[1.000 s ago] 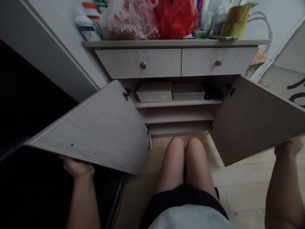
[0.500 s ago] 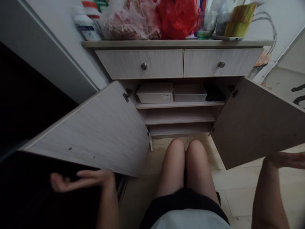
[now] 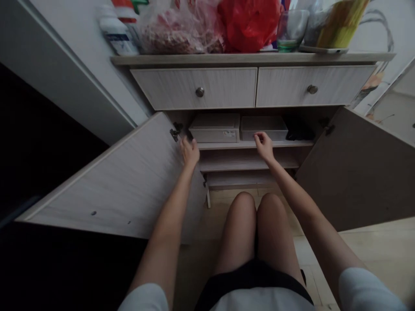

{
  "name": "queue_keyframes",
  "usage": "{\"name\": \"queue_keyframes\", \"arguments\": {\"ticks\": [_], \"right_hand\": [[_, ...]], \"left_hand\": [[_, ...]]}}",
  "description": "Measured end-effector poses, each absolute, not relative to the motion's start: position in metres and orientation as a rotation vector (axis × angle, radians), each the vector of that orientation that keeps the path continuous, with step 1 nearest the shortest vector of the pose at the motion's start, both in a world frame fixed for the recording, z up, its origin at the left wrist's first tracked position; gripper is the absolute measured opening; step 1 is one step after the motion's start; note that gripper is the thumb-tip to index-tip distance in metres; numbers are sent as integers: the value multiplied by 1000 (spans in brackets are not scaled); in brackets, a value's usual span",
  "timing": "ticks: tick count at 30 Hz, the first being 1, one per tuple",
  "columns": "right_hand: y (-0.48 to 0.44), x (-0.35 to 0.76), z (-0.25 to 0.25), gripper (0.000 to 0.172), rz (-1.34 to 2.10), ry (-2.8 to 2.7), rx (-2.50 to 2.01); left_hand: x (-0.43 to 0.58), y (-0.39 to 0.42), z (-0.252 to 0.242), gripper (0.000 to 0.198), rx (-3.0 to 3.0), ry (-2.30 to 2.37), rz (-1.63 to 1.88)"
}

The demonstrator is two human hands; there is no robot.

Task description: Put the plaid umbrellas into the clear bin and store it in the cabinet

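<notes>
Both cabinet doors (image 3: 106,185) open, that bit's done | your left hand (image 3: 189,151) is open, near the white box (image 3: 212,134) | your right hand (image 3: 264,144) is curled by the clear bin (image 3: 266,123), can't tell if gripping | both on upper shelf (image 3: 227,146), neither lifted yet

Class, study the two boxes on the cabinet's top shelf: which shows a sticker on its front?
The box on the left, with a sticker near its front's right end. The box on the right, partly covered by the right hand, shows none.

Red bag (image 3: 249,26) — top cropped, box label (image 3: 229,134) — unreadable
</notes>
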State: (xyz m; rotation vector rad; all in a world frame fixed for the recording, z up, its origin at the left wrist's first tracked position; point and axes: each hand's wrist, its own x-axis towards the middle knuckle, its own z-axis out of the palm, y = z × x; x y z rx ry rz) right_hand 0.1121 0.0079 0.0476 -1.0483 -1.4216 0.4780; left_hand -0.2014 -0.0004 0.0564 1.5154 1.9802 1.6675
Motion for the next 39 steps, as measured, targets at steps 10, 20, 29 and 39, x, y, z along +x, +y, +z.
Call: {"name": "queue_keyframes", "arguments": {"ticks": [10,20,29,39], "right_hand": [[112,32,32,12,681,-1366,-1321],[91,135,35,34,143,-1562,-1736],[78,222,53,41,74,-1324,-2067],[104,250,70,42,391,-1270,-2213]], "left_hand": [[-213,86,75,39,1202,2048,1612],[-193,66,55,62,1624,2082,1593],[-41,87,80,51,2637,1605,755],[-12,95,81,51,2588,1903,572]]}}
